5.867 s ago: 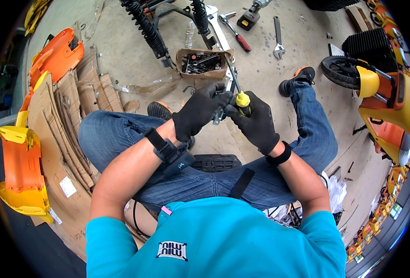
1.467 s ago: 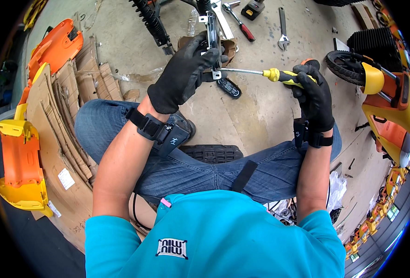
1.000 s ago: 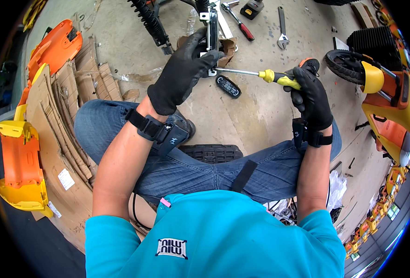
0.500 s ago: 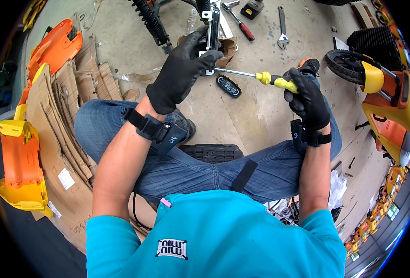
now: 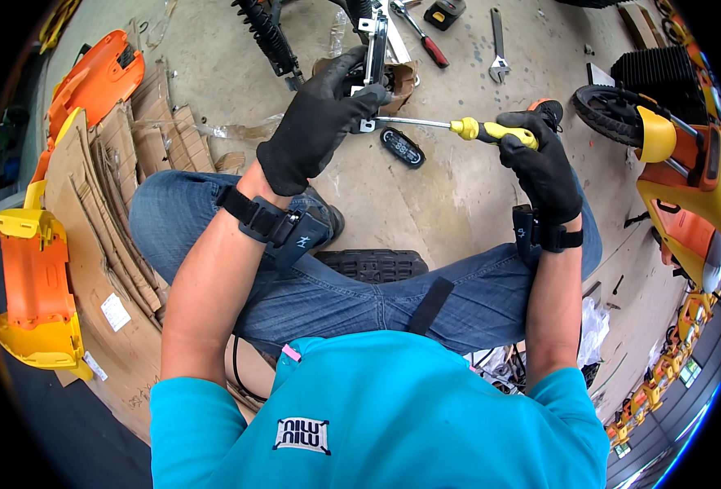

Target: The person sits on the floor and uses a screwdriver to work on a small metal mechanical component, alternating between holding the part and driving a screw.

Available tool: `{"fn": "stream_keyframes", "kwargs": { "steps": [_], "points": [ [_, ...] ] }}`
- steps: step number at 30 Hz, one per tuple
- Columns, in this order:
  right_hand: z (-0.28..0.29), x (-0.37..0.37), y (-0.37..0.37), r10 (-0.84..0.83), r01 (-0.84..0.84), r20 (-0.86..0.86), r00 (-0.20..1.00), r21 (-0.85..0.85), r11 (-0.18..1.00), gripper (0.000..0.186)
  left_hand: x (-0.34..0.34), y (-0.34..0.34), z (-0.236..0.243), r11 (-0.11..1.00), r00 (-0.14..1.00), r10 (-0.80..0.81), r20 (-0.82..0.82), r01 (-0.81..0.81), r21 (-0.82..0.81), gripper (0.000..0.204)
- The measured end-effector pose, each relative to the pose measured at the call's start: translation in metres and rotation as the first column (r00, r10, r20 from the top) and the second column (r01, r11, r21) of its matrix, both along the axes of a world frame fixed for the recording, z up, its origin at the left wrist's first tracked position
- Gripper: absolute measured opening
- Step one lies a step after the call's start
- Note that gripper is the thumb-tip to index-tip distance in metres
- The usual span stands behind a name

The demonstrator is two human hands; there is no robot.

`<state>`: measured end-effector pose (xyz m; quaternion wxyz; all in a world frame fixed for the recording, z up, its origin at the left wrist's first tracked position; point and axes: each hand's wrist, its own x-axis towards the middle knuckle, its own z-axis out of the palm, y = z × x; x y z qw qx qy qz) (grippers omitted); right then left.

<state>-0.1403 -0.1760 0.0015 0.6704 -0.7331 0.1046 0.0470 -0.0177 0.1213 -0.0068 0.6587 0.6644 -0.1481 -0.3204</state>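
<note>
The metal bracket (image 5: 376,53) is held up beyond and to the left of the black oval display (image 5: 402,147), which lies on the floor as the landmark. It is grasped by the gloved fingers of the left hand (image 5: 315,126). The yellow screwdriver (image 5: 468,129) is gripped at its handle by the right hand (image 5: 544,167), to the right of the display, its shaft laid across just beyond it. The step in hand appears to be the turning of a fastener at the bracket's near end; whether the tip is seated cannot be told. For the next move, a steady bracket, a shaft in line with the fastener and light pressure seem to be called for.
</note>
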Motion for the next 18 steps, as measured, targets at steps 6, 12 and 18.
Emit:
{"fn": "stream_keyframes", "kwargs": {
  "steps": [6,12,18],
  "points": [
    [0.023,0.000,-0.005,0.086,-0.087,-0.323,0.943,0.011,0.996,0.044,0.000,0.000,-0.002,1.000,1.000,-0.009,-0.002,0.009,0.030,0.062],
    [0.000,-0.002,-0.007,-0.004,0.025,-0.106,0.994,0.201,0.979,0.021,0.000,-0.002,-0.007,1.000,1.000,0.017,-0.006,-0.018,-0.025,0.063],
    [-0.007,0.001,0.002,-0.052,0.061,-0.063,0.997,0.150,0.987,0.025,-0.002,0.000,-0.004,1.000,1.000,0.028,-0.013,-0.028,0.013,0.060]
  ]
}}
